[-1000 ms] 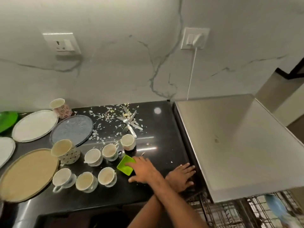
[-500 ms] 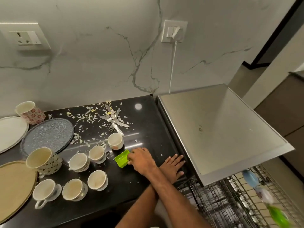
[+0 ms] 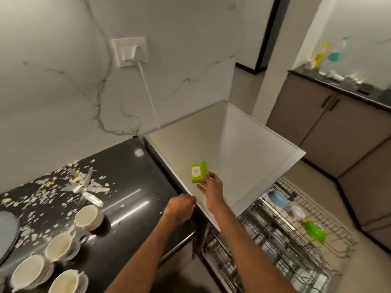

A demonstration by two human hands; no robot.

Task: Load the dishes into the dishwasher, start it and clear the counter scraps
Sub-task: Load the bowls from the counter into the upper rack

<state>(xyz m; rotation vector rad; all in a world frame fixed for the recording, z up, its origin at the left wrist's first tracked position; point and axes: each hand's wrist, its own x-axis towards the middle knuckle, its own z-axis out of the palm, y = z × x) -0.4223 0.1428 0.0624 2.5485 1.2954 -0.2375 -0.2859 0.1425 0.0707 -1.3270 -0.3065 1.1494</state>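
Note:
My right hand (image 3: pixel 211 183) holds a small green container (image 3: pixel 197 172) just above the steel top of the dishwasher (image 3: pixel 243 144), its underside with a white round mark turned toward me. My left hand (image 3: pixel 179 209) sits with curled fingers on the black counter (image 3: pixel 127 187), right against the dishwasher's left edge; nothing shows in it. Several cream cups (image 3: pixel 86 215) stand at the counter's lower left. Cutlery (image 3: pixel 84 187) lies among pale food scraps (image 3: pixel 36 195) farther back. The pulled-out wire rack (image 3: pixel 285 240) holds a blue, a white and a green item.
A grey plate (image 3: pixel 7 235) shows at the left edge. A plug and white cable (image 3: pixel 148 89) run down the marble wall behind the dishwasher. Brown cabinets (image 3: pixel 338 127) with bottles on top stand at the right, across a strip of floor.
My right hand lifted the green container off the counter and carried it right, over the dishwasher's top. My left hand went from lying flat to curled. The view swung right.

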